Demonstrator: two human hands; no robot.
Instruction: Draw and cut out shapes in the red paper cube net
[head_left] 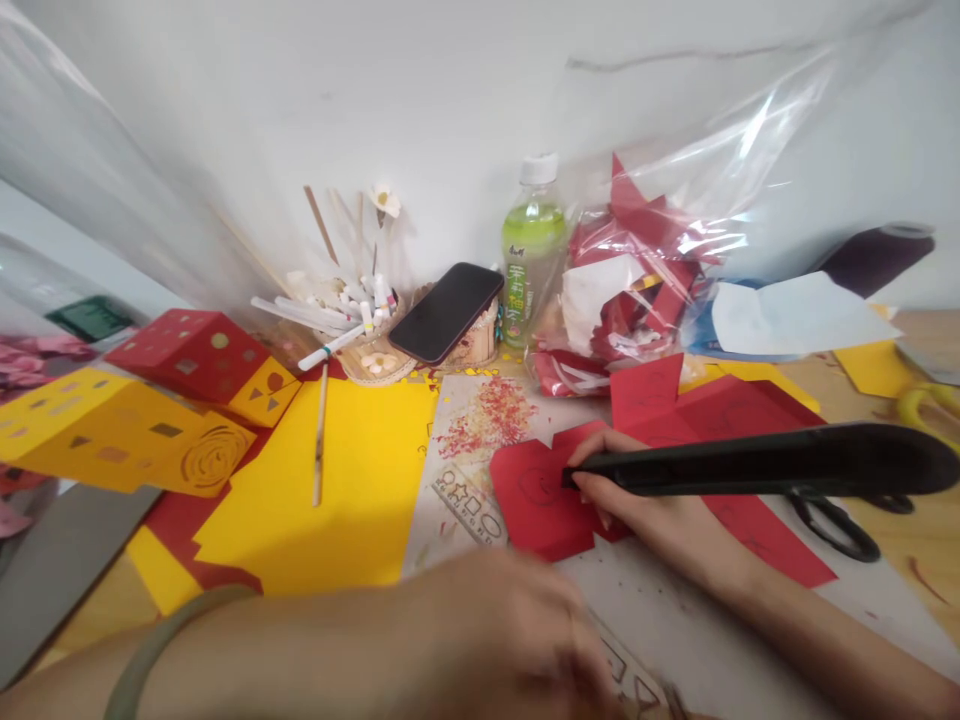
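Note:
In my right hand [611,490] is a long black pen-like tool [750,460] with a thick rounded rear end. My fingers pinch it near the tip, which meets a red paper piece [544,510] marked with a dark drawn outline. My left hand [510,620], blurred and with its fingers partly turned away, is low in front, over a clear stencil ruler [469,510] with cut-out shapes. The ruler's middle is hidden by that hand. More red paper [739,405] lies behind the tool, and black-handled scissors [832,525] show beneath it.
Yellow sheets [375,450] and yellow and red paper boxes [187,350] occupy the left. Along the wall are markers [352,320], a phone [450,310], a green drink bottle [532,240] and a clear bag of red paper scraps [630,290]. A yellow-handled tool [930,412] lies far right.

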